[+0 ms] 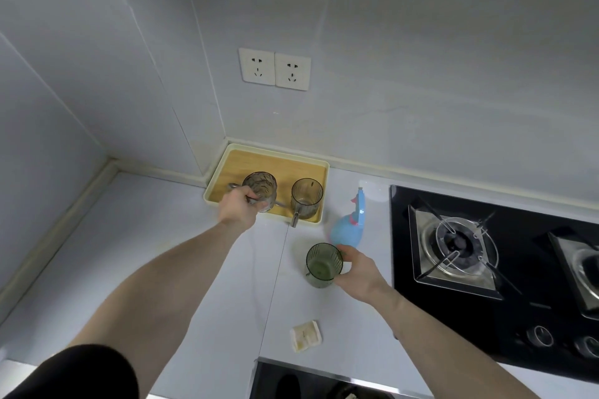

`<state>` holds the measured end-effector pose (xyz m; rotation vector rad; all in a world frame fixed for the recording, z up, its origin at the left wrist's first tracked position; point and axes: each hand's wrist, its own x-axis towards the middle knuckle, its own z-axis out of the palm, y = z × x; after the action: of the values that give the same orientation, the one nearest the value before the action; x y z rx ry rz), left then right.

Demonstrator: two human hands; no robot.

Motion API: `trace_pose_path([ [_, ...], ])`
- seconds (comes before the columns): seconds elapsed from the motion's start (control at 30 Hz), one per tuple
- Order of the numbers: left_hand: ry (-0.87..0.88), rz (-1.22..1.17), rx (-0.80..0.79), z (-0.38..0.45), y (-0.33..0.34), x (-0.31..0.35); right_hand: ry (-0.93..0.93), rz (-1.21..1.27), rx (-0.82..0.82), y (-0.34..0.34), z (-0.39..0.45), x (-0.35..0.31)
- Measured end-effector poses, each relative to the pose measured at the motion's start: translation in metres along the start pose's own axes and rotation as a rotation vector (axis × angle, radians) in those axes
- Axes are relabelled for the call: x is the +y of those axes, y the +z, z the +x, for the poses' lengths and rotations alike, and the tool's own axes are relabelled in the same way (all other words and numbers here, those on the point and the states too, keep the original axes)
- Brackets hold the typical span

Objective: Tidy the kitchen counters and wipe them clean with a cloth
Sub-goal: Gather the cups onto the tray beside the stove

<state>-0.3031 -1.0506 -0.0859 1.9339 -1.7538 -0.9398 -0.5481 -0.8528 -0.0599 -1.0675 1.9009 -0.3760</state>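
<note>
Stood at a corner worktop (194,269), pale, smooth and glossy, with a tray (319,168) pushed into the angle of the walls. Left hand (238,209) closed around a ribbed glass mug (261,191), held over the tray's near left part; whether touching the tray floor or just above, could not tell. Right hand (358,269) wrapped round the side of a green ribbed glass (324,261), well short of the tray, seemingly a little off the worktop. A second mug (306,197) stood upright in the tray's near right corner, handle poking over the rim.

Judged: glassware rigid, fragile, fairly light, probably slick if wet; ribbing likely to help the grip. Best taken round the barrel or by the handle, set down gently, kept from knocking the neighbouring mug.

Tray cream-rimmed, rectangular with rounded corners, floor wood-coloured. Blue spray bottle (348,223), smooth plastic and bulbous, stood just behind the green glass, beside the tray. Small pale crumpled scrap (306,335) lay nearer on the worktop; material unclear. Black glass hob (518,317) to the right, with steel burner surrounds. No cloth seen; wiping judged not yet begun.
</note>
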Motion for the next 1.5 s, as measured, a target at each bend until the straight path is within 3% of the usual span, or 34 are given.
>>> trace_pose_path([
  [0.3, -0.033, -0.015, -0.010, 0.007, 0.011, 0.008, -0.052, -0.386, -0.011, 0.003, 0.001, -0.006],
  [0.53, -0.024, -0.006, -0.023, 0.006, 0.015, 0.018, -0.037, -0.505, 0.032, 0.008, 0.005, -0.017],
  [0.93, 0.018, 0.165, -0.027, 0.004, 0.002, 0.028, -0.025, -0.484, 0.033, 0.009, 0.007, -0.022],
  [1.1, -0.007, 0.204, -0.141, 0.017, -0.001, 0.025, -0.019, -0.469, 0.042, 0.011, 0.008, -0.022],
  [1.5, 0.005, 0.010, -0.058, 0.021, 0.017, 0.030, -0.005, -0.419, 0.020, 0.008, 0.010, -0.013],
])
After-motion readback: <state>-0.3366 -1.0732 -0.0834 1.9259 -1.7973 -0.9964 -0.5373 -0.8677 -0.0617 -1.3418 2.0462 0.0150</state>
